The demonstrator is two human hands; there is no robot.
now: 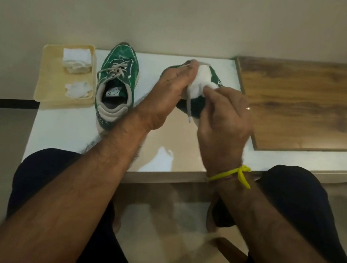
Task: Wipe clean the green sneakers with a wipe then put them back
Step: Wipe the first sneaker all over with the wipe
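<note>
A wooden board lies on the white table, just right of the hands. A yellow string is tied round the right wrist. Dark trousers cover the knees below.

Sneaker A: green upper with pale line pattern, grey laces, grey padded collar, off-white sole. Stands upright on the white table, toe toward the wall, heel toward the person.

Sneaker B: same green, lifted off the table and tilted, largely hidden; one grey lace hangs loose.

Wipe: white, bunched, pressed against the upper of sneaker B.
</note>
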